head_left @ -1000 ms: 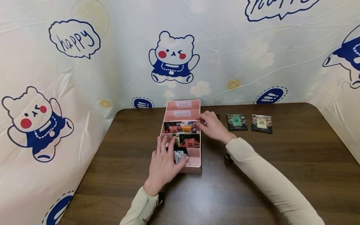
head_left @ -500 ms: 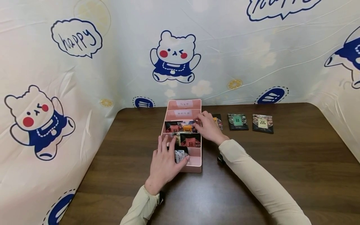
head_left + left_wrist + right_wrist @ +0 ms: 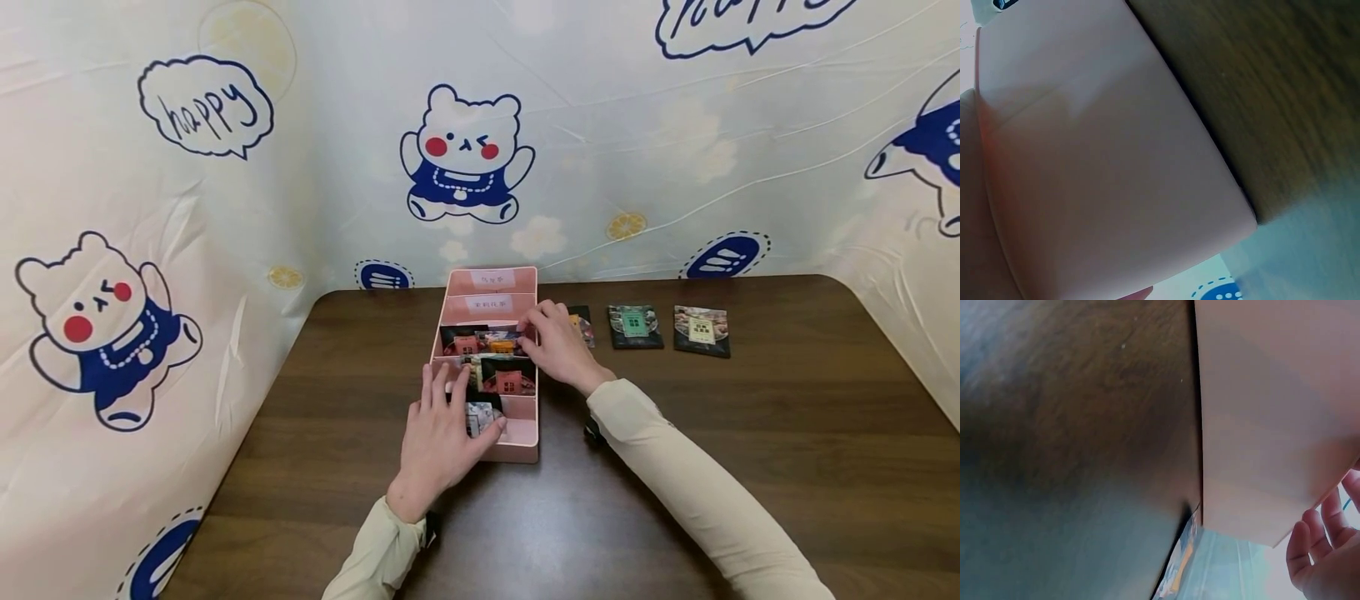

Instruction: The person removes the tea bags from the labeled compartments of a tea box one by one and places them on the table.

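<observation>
A long pink box (image 3: 517, 454) with crosswise compartments stands in the middle of the table. My left hand (image 3: 438, 433) lies over its near left side, fingers spread, thumb by a silver-grey sachet (image 3: 480, 414) in the front compartment. At the right rim, my right hand (image 3: 562, 346) pinches the right edge of an orange-labelled tea sachet (image 3: 501, 345) in the middle compartment. Beside that one sits a red-labelled sachet (image 3: 465, 343). Another red-labelled sachet (image 3: 508, 381) stands in the compartment nearer me. In the right wrist view, curved fingers (image 3: 1329, 519) reach over the box edge.
Right of the box, a sachet (image 3: 581, 325) lies partly hidden behind my right hand. Further right are a green-labelled sachet (image 3: 634, 325) and a cream-labelled sachet (image 3: 701, 330). White paper labels (image 3: 487, 304) mark the back compartments. A printed cloth (image 3: 600, 125) hangs behind the table.
My right hand has shifted left over the box rim, uncovering part of the sachet on the table. The orange-labelled sachet sits slightly lower in its compartment. My left hand stays put.
</observation>
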Motion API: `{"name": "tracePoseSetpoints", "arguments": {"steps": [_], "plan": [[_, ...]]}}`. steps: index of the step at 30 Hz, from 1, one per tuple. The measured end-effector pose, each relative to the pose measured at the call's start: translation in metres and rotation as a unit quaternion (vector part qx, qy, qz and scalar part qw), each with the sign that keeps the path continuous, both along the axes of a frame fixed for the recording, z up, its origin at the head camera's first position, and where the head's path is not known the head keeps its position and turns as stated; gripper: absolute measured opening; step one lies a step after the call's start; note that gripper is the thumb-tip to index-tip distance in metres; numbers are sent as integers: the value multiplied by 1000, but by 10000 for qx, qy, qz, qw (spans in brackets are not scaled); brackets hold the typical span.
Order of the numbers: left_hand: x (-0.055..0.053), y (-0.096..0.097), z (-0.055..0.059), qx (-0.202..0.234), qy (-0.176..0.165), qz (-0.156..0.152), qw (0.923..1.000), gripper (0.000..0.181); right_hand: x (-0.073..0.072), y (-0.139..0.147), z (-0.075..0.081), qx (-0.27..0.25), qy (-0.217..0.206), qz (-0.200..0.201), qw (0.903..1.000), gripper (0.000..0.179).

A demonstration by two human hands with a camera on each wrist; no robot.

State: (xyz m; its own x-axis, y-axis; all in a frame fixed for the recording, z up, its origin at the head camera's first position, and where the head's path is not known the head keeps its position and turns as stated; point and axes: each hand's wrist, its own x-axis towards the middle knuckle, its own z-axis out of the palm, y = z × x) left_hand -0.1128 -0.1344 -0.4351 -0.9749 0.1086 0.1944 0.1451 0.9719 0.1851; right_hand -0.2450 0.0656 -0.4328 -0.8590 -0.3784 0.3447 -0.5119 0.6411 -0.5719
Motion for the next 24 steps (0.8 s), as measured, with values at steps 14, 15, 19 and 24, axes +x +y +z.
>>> {"name": "tracePoseSetpoints", "arguments": {"steps": [14, 15, 19, 24], "plan": [[-1, 1, -2, -161, 105, -29, 9998, 89, 1, 7, 4, 47, -713, 524, 9961, 5], [-1, 1, -2, -159, 101, -27, 9998, 89, 1, 6, 4, 49, -726, 526, 9960, 5], [-1, 1, -1, -124, 67, -13, 9999, 89, 0, 6, 4, 77, -755, 523, 9957, 5], [0, 1, -1, -105, 45, -2, 9999, 89, 0, 5, 4, 252, -795, 477, 9954, 7]]}}
